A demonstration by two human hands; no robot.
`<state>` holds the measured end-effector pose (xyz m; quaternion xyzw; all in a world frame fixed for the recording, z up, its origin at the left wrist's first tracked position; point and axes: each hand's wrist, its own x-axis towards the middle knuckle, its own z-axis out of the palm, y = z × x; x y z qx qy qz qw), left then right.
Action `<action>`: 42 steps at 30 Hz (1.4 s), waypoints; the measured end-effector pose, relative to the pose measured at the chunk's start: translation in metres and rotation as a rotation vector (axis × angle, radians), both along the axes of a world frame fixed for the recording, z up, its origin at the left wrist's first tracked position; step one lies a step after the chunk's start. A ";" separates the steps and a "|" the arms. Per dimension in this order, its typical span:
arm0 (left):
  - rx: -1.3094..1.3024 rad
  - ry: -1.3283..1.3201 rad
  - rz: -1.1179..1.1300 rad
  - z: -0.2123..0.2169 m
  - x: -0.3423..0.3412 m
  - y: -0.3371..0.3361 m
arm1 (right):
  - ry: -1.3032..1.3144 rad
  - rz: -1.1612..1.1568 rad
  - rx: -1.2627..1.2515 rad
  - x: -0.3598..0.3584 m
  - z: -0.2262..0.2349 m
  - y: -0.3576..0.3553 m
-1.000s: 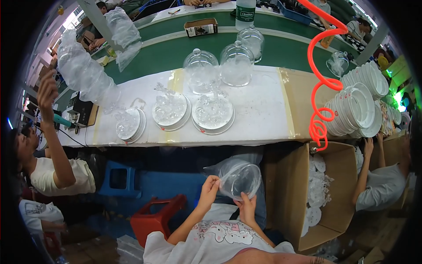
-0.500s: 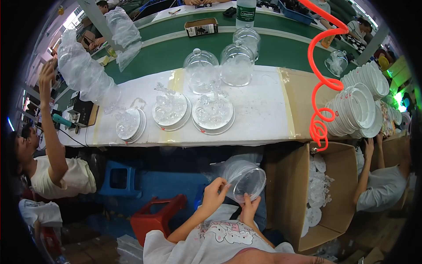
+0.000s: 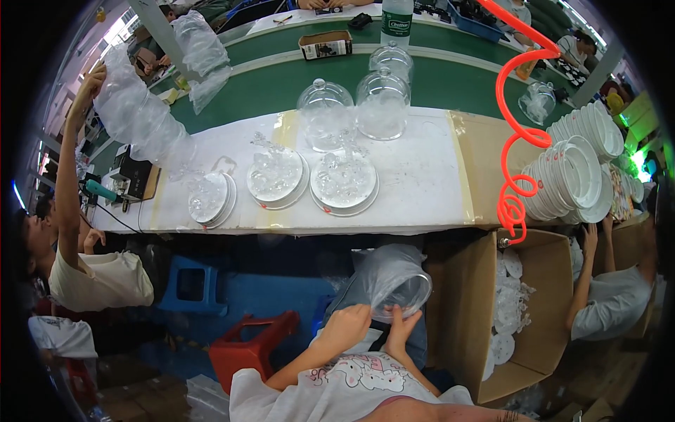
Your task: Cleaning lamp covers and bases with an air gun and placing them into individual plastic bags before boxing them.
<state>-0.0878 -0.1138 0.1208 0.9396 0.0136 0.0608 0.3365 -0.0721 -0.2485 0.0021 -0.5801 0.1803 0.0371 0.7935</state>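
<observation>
Over my lap, a clear dome (image 3: 411,292) lies tilted with its round open rim toward me, clear plastic film (image 3: 380,271) around its far part. The fingers of my right hand (image 3: 401,330) grip the lower rim. At the dome's left, my left hand (image 3: 351,323) is closed on a gathered edge of the film. On the white-topped table in front stand several round white bases (image 3: 343,179) topped with clear decorations. Behind them are clear domes (image 3: 383,105) with whitish filling inside, standing upright.
A cardboard box (image 3: 534,316) of white discs and clear parts stands at my right. Stacked white bases (image 3: 573,179) sit at the table's right, by a hanging red coiled hose (image 3: 503,91). A red stool (image 3: 249,344) is at my left. A person (image 3: 98,274) on the left handles long plastic film.
My left hand has moved a little right and closer to the dome, drawing the film along its side. The dome has shifted slightly right. The left co-worker's raised hand has moved up and right.
</observation>
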 end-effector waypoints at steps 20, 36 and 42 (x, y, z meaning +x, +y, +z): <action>-2.120 0.437 0.448 -0.096 -0.004 0.044 | -0.155 0.406 -0.181 -0.004 0.031 -0.028; -1.798 0.141 0.236 -0.013 0.042 0.035 | -0.757 0.552 -0.881 0.038 0.027 -0.056; -1.428 -0.167 0.131 0.051 0.095 0.035 | -0.147 0.298 -0.307 0.064 0.055 -0.103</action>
